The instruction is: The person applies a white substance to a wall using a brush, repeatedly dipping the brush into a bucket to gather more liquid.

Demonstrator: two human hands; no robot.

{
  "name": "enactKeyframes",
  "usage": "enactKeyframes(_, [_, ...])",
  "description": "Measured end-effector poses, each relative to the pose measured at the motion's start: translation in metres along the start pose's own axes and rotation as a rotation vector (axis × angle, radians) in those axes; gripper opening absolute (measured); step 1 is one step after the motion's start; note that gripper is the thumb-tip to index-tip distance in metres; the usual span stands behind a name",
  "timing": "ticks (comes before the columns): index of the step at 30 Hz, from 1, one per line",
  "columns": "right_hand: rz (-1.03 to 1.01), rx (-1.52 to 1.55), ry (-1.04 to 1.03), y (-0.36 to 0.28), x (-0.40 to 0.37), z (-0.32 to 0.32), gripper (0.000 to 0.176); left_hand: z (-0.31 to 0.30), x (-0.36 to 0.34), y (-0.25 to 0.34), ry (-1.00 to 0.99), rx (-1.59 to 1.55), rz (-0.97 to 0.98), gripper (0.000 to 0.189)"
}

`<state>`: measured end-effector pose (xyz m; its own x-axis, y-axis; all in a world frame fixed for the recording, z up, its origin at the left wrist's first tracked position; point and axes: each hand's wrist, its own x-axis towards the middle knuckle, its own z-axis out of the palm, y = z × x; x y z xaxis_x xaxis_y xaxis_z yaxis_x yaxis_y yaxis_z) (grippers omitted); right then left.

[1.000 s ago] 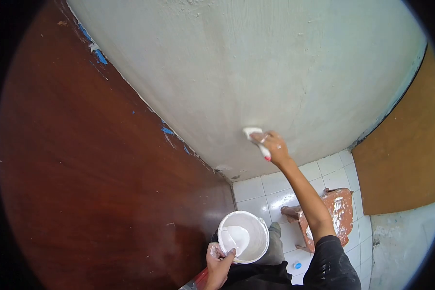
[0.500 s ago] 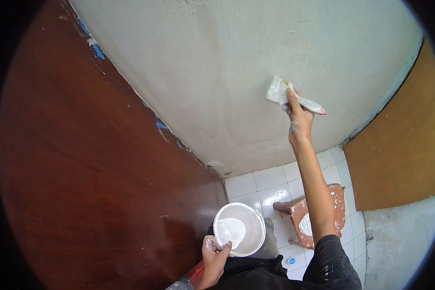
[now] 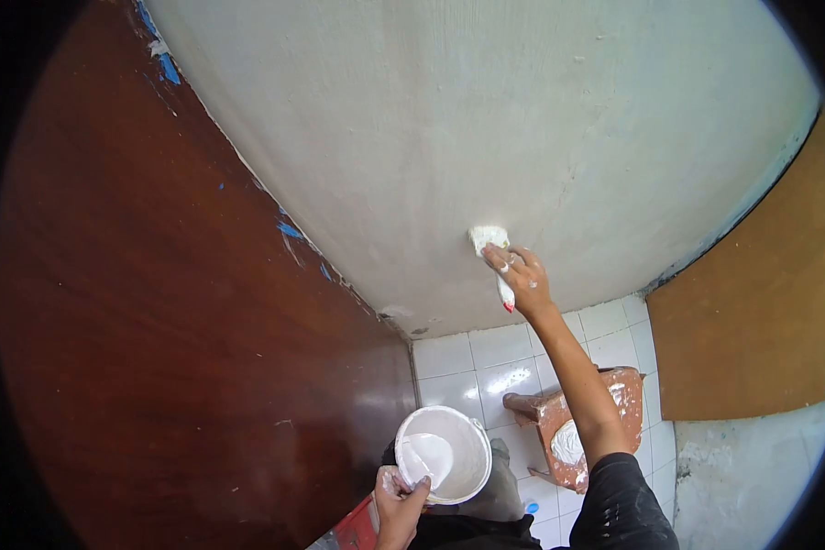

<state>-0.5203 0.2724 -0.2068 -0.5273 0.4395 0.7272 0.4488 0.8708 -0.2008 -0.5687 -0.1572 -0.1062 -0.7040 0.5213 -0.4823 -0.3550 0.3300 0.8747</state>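
In my right hand is a paintbrush, its wide bristles coated in white paint and its handle tip red. The bristles are against the pale wall, low on its surface. My left hand grips the rim of a white bucket near my body, thumb over the edge. White paint lies in the bottom of the bucket.
A dark red-brown wooden panel rises on the left, with blue flecks along its edge. On the white tiled floor stands a paint-spattered orange stool. A small blue cap lies nearby. At right is a brown board.
My right hand has moved the paintbrush down and to the left along the wall, and the handle now points downward. My left hand stays on the bucket. The view has shifted slightly.
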Motion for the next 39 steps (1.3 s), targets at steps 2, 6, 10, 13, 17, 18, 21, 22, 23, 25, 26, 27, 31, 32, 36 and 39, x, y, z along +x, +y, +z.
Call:
enactKeyframes(2, [0.002, 0.016, -0.06, 0.009, -0.007, -0.001, 0.043, 0.002, 0.002, -0.01, 0.013, 0.006, 0.026, 0.038])
enactKeyframes(6, [-0.01, 0.083, 0.002, 0.011, 0.062, -0.051, 0.042, 0.007, -0.001, -0.008, 0.034, -0.056, 0.04, 0.037])
enactKeyframes(10, [-0.117, -0.045, 0.388, -0.005, 0.149, -0.105, 0.041, 0.013, 0.0, -0.02, 0.062, -0.099, 0.029, 0.037])
enactKeyframes(13, [-0.121, -0.123, 0.43, -0.017, 0.161, -0.092, 0.045, 0.013, 0.004, -0.04, 0.095, -0.137, -0.027, 0.036])
enactKeyframes(17, [-0.21, -0.126, 0.219, -0.004, 0.083, -0.008, 0.049, 0.012, 0.0, -0.063, 0.104, -0.086, -0.043, 0.026])
enactKeyframes(18, [-0.214, -0.094, 0.132, -0.002, 0.054, 0.014, 0.05, 0.014, -0.001, -0.062, 0.119, -0.076, -0.026, 0.027])
enactKeyframes(21, [-0.194, -0.024, -0.077, 0.007, -0.021, 0.075, 0.051, 0.006, 0.001, -0.126, 0.232, 0.089, 0.079, 0.026])
enactKeyframes(22, [-0.181, -0.001, -0.13, 0.01, -0.04, 0.087, 0.051, 0.003, -0.001, -0.142, 0.22, 0.09, 0.085, 0.026])
enactKeyframes(23, [-0.167, 0.023, -0.185, 0.01, -0.048, 0.093, 0.051, -0.002, -0.003, -0.15, 0.208, 0.092, 0.089, 0.026])
enactKeyframes(25, [-0.153, 0.035, -0.127, 0.007, -0.031, 0.082, 0.05, -0.006, -0.004, -0.15, 0.205, 0.121, 0.099, 0.025])
enactKeyframes(26, [-0.144, 0.04, -0.099, 0.006, -0.017, 0.07, 0.05, -0.007, -0.009, -0.145, 0.214, 0.151, 0.104, 0.026])
enactKeyframes(27, [-0.155, 0.054, -0.003, -0.001, 0.008, 0.051, 0.048, -0.009, -0.009, -0.141, 0.223, 0.179, 0.112, 0.026])
enactKeyframes(31, [-0.145, -0.075, 0.285, -0.027, 0.081, 0.004, 0.045, -0.032, -0.005, -0.176, 0.217, 0.307, 0.088, 0.026])
enactKeyframes(32, [-0.136, -0.099, 0.356, -0.032, 0.084, 0.007, 0.045, -0.035, -0.002, -0.174, 0.209, 0.318, 0.079, 0.026])
enactKeyframes(36, [-0.194, -0.151, 0.253, -0.028, 0.004, 0.086, 0.045, -0.034, 0.008, -0.151, 0.139, 0.142, -0.003, 0.026])
enactKeyframes(39, [-0.151, -0.048, 0.058, -0.033, -0.076, 0.147, 0.046, -0.06, 0.019, -0.197, 0.123, 0.219, 0.039, 0.028])
